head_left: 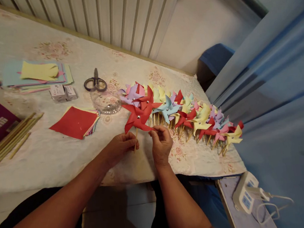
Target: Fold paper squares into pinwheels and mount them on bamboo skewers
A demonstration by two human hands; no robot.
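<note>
**Red pinwheel held at table edge, both hands on it**

Left hand (121, 145) pinches the wooden stick (136, 135) of the red pinwheel (137, 118); fingers closed on it. Right hand (159, 142) has fingertips closed on the lower right blade tip. The pinwheel sits just above and between both hands, stick axis running roughly upright, slightly tilted, toward the person. Left hand is nearer the stick, right nearer the blades. Directly behind and to the right lies a row of finished pinwheels (194, 118) on the table (49, 160). Scissors (95, 84), a clear bowl of pins (106, 102), red paper squares (74, 122) and spare sticks (8, 141) lie to the left.
</note>
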